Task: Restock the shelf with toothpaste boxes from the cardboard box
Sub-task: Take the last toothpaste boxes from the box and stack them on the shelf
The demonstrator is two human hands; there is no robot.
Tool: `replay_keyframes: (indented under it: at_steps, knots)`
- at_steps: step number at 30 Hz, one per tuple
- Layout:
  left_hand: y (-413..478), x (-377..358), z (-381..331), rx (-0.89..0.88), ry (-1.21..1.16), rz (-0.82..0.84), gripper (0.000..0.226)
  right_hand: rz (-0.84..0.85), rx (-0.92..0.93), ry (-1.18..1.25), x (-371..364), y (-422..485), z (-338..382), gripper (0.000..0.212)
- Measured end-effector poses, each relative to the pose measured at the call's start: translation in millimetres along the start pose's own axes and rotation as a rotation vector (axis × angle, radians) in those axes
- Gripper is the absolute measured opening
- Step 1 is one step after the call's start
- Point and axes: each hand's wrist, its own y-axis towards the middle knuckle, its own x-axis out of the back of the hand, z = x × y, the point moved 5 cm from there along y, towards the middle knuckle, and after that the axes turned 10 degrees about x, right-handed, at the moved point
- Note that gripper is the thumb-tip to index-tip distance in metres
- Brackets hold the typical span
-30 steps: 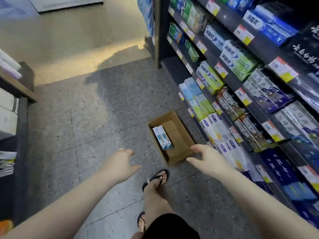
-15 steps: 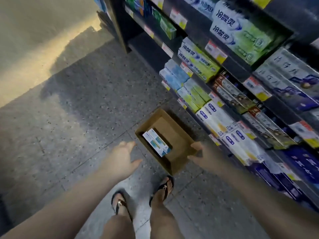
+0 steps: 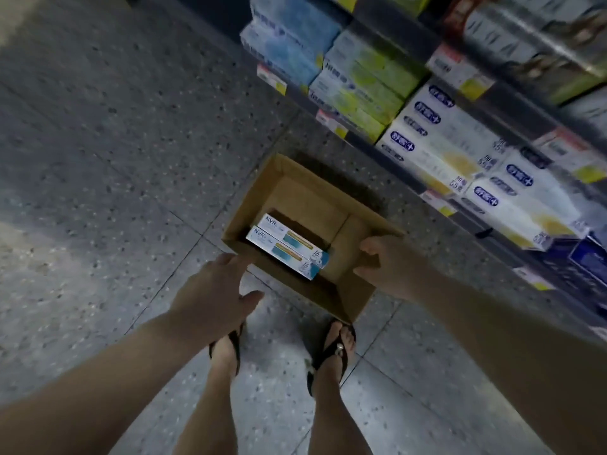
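Speckled floor (image 3: 131,159): left hand (image 3: 216,290) and right hand (image 3: 391,267), both spread and empty, had dropped to the cardboard box (image 3: 254,198). Two toothpaste boxes (image 3: 289,246) lay inside; pick looked imminent.

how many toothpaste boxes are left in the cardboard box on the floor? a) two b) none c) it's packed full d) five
a: two NVR toothpaste boxes lie side by side along the near wall of the cardboard box, whose floor is otherwise bare.
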Motion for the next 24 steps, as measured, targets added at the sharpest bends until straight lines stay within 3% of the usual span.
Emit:
replay_keyframes:
  at_steps: [7, 24]
  knots:
    - [91, -45, 30, -0.098, 0.100, 0.025, 0.057, 0.012, -0.023, -0.049, -73, 102, -25, 0.040]
    - [208, -126, 76, -0.247, -0.025, -0.041, 0.051, -0.054, 0.008, 0.060, -192, 250, -86, 0.078]
